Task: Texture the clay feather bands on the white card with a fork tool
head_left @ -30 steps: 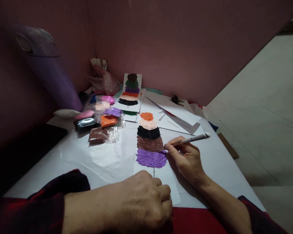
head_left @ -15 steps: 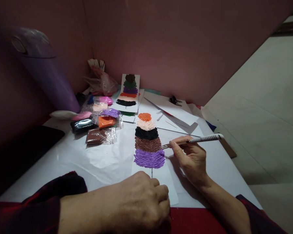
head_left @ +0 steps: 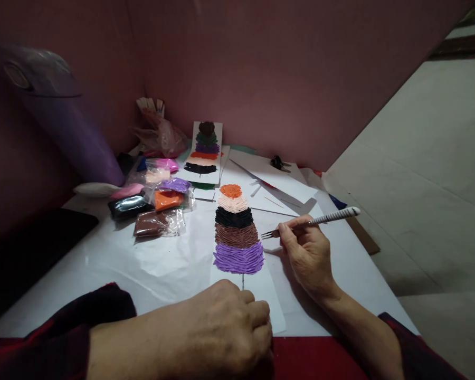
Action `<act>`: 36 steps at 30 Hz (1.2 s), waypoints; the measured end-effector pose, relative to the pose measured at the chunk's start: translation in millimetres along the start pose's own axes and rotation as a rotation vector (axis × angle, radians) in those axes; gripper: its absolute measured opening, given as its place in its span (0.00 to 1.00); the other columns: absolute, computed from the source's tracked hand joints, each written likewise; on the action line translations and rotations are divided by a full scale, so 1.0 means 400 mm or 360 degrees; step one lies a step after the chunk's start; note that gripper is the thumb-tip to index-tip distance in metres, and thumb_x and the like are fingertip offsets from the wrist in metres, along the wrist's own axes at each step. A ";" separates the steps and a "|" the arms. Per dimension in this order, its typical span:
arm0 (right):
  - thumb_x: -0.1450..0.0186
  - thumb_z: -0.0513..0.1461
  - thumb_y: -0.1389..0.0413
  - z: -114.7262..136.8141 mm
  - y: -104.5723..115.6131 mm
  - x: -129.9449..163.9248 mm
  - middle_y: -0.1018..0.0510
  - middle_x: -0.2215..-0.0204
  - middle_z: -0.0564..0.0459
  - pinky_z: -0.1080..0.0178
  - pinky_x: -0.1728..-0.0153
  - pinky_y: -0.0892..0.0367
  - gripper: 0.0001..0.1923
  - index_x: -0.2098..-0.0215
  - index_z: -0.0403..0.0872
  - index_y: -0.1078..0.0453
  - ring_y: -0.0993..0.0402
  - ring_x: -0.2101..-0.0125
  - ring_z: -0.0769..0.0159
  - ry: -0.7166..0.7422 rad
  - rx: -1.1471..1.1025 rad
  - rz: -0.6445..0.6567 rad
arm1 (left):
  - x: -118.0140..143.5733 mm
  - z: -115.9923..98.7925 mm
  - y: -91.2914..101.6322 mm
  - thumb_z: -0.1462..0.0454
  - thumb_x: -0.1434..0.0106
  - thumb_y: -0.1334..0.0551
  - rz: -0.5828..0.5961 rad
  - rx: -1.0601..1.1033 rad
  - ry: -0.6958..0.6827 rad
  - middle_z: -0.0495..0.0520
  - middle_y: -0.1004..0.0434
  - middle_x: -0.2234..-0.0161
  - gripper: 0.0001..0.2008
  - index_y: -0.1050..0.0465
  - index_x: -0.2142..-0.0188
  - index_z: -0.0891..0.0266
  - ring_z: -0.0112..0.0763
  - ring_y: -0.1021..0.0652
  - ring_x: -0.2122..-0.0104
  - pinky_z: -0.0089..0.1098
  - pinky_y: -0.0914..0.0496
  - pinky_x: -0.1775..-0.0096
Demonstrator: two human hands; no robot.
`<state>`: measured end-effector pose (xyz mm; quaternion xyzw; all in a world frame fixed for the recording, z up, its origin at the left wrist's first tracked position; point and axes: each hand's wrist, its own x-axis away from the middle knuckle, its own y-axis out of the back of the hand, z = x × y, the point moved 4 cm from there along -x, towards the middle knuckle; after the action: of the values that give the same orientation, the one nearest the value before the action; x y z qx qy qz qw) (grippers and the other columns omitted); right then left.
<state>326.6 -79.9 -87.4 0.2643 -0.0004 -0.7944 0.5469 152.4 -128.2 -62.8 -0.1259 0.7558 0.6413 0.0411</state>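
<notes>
My right hand [head_left: 309, 256] pinches a small fork [head_left: 332, 215] with a patterned white handle. Its tines point left, just off the right edge of the brown band. A layered clay shape [head_left: 238, 257] lies on a white card [head_left: 275, 309]: orange on top, then pale peach, black, brown and purple, all scored with fine lines. A thin dark stem is drawn below the purple. My left hand [head_left: 233, 322] rests closed over the card's lower end, fingers curled under; the fingertips and anything in them are hidden.
Left of the card lie several packets of coloured clay [head_left: 154, 224]. A purple bottle [head_left: 79, 126] stands behind them. At the back are a similar finished card [head_left: 201, 158], a plastic bag [head_left: 162, 134], loose paper sheets [head_left: 269, 177] and keys [head_left: 277, 162]. A dark flat object [head_left: 43, 253] lies at far left.
The fork's tines have moved slightly away from the clay's right edge and now show a small gap. The left hand stays on the card. The whole view has shifted a little.
</notes>
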 end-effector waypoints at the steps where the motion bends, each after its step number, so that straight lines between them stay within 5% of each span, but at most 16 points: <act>1: 0.35 0.39 0.43 -0.002 0.001 -0.001 0.26 0.78 0.58 0.69 0.81 0.36 0.06 0.68 0.47 0.36 0.34 0.80 0.72 -0.0024 -0.0029 -0.0004 | 0.000 -0.002 -0.002 0.66 0.34 0.43 0.0052 0.0043 -0.0033 0.47 0.27 0.72 0.06 0.29 0.68 0.63 0.24 0.34 0.79 0.29 0.39 0.78; 17: 0.36 0.38 0.43 0.005 -0.001 0.002 0.26 0.79 0.57 0.67 0.82 0.36 0.05 0.68 0.47 0.35 0.33 0.81 0.72 0.0132 -0.0010 0.0279 | -0.009 -0.028 0.005 0.74 0.38 0.44 0.0318 -0.0103 -0.0091 0.56 0.27 0.67 0.08 0.31 0.60 0.68 0.29 0.30 0.78 0.32 0.33 0.78; 24: 0.39 0.35 0.44 0.046 -0.007 0.017 0.33 0.84 0.60 0.67 0.85 0.40 0.07 0.75 0.48 0.35 0.38 0.84 0.73 0.0444 0.0255 0.0301 | -0.002 -0.034 0.001 0.76 0.39 0.44 0.0208 -0.0113 -0.0103 0.57 0.26 0.68 0.10 0.31 0.59 0.68 0.32 0.27 0.73 0.31 0.32 0.77; 28: 0.39 0.34 0.45 0.045 -0.012 0.023 0.35 0.84 0.61 0.68 0.86 0.43 0.08 0.75 0.48 0.36 0.40 0.86 0.74 0.0451 0.0224 0.0380 | -0.013 -0.040 -0.017 0.74 0.38 0.45 0.0322 -0.0124 -0.0057 0.61 0.25 0.65 0.10 0.30 0.57 0.73 0.33 0.27 0.75 0.32 0.31 0.79; 36: 0.38 0.35 0.44 0.047 -0.018 0.033 0.31 0.81 0.58 0.67 0.82 0.35 0.08 0.75 0.48 0.34 0.32 0.81 0.71 0.0383 0.0149 0.0367 | -0.027 -0.056 -0.049 0.71 0.37 0.45 0.0184 -0.0387 0.0077 0.71 0.22 0.61 0.15 0.31 0.52 0.79 0.36 0.25 0.76 0.34 0.31 0.81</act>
<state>309.2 -93.7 -78.9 0.3809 -0.0023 -0.6882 0.6175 169.7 -151.7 -75.4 -0.1016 0.6794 0.7261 -0.0297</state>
